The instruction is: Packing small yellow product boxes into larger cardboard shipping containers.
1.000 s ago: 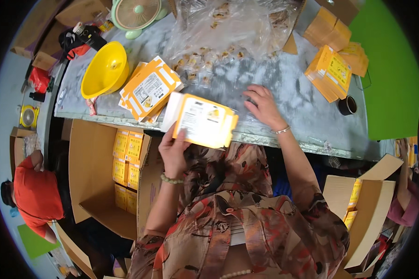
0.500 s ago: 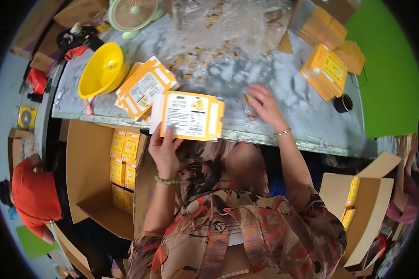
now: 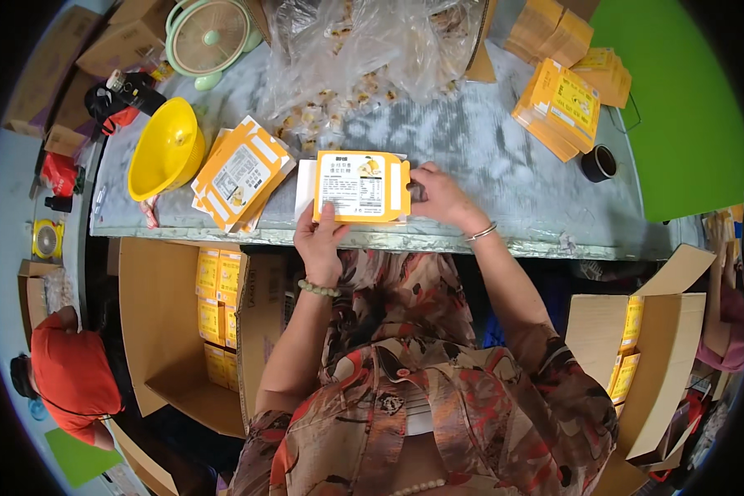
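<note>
Holding a yellow carton from below, the left hand pinches its lower edge between thumb and fingers, just above the near edge of the grey table. The right hand is closed on the right end of the same carton, fingers curled at the flap; I cannot tell if something small is between them. The carton lies flat with its white printed panel up, near the middle of the near edge.

To its left a loose stack of flat yellow cartons lies fanned, and beside it, toward the left end, a yellow funnel. Behind the carton, at the far edge, clear plastic bags with wrapped sweets are spread. At the right part of the table 1 more pile of yellow cartons sits, with a dark tape roll near it. Below the table's near edge, left, an open cardboard box has yellow packs inside.
</note>
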The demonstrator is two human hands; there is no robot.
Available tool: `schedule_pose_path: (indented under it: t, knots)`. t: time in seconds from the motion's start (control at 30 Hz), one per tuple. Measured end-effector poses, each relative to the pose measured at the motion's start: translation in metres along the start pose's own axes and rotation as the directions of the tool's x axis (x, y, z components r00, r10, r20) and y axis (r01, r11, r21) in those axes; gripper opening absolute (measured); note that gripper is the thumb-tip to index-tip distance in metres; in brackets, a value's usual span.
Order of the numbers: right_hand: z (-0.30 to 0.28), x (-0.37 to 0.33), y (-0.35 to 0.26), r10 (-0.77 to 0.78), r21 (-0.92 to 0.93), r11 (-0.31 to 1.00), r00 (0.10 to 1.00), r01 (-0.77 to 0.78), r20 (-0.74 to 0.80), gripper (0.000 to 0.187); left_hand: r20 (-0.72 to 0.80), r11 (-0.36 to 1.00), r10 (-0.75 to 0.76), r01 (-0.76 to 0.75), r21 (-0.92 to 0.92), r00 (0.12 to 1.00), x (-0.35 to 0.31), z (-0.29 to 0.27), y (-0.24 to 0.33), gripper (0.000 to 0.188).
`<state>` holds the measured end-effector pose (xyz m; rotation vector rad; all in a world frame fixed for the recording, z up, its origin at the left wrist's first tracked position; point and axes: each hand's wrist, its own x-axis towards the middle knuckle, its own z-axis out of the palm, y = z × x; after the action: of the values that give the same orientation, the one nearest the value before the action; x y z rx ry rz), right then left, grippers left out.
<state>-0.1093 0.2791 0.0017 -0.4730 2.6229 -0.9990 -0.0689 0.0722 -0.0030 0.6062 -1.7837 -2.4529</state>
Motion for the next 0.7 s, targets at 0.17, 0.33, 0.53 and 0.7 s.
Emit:
schedule_pose_path:
  t: [0.17,0.33,0.53,0.7]
  knots:
    - [0.022,0.000,-0.024,-0.081,0.874,0.452,0.984,0.180,-0.161,0.045,0.057,0.961,-0.125,0.135,-0.243,0.991,-0.013,-0.009,0.003,0.028]
    - [-0.013,0.009,-0.076,-0.099,0.873,0.452,0.983,0.182,-0.153,0.047,0.132,0.828,-0.188,0.230,-0.512,0.973,-0.034,-0.052,0.008,0.030]
    - [0.030,0.131,-0.045,-0.302,-0.153,0.953,0.849,0.261,-0.433,0.044,0.027,0.891,-0.079,0.083,-0.447,0.997,-0.052,-0.084,0.013,0.031]
    - [0.039,0.118,-0.027,-0.352,-0.396,0.895,0.873,0.207,-0.338,0.043,-0.044,0.938,-0.068,0.049,-0.344,0.997,-0.053,-0.083,0.017,0.029]
